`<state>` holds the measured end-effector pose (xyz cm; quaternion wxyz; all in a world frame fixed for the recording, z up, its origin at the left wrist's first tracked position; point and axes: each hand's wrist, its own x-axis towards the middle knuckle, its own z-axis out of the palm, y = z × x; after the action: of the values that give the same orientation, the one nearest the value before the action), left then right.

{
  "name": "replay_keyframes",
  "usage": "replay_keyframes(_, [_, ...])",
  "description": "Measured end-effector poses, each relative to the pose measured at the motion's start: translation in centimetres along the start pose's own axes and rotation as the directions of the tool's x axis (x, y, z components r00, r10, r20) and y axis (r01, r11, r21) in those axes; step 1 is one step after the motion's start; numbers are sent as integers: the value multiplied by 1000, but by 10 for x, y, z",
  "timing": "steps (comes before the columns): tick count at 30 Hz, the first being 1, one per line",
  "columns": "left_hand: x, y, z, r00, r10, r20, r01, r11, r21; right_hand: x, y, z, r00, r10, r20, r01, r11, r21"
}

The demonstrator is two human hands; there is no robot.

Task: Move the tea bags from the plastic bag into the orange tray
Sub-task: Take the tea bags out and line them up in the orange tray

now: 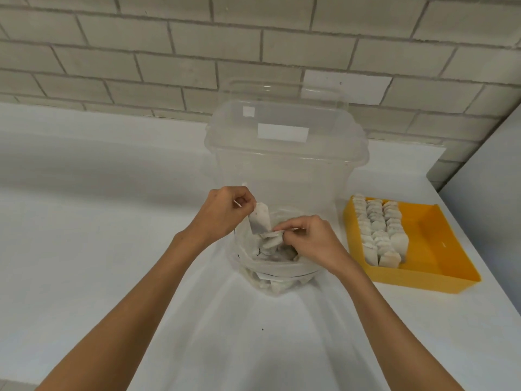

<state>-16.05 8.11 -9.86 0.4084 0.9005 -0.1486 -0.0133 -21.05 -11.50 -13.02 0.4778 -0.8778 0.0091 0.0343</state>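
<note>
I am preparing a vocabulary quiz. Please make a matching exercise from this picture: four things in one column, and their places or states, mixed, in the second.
1 left hand
2 right hand
3 tray
4 clear bin

A stands behind the bag
B holds up a tea bag
C holds rows of tea bags
D pinches a second tea bag at the bag's mouth

Pairs: 1-B, 2-D, 3-C, 4-A

Tea bags [269, 248] inside plastic bag [282, 270] blurred

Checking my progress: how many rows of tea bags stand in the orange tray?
3, side by side in the orange tray's left half: left row, middle row, right row. None looks hidden.
</note>
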Motion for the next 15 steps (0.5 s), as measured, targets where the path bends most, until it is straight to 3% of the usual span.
replay_keyframes(3, [-1,0,2,1000,-1,14,1,1000,-12,-7,1,-6,1000,2,31,-9,978,210])
replay_keyframes(9, [0,3,4,999,9,41,-8,1000,-15,-10,5,-14,1000,5,31,-16,929,370])
replay_keyframes(15, [1,3,6,998,17,55,-16,1000,-12,-4,16,-10,997,18,-71,-1,971,240])
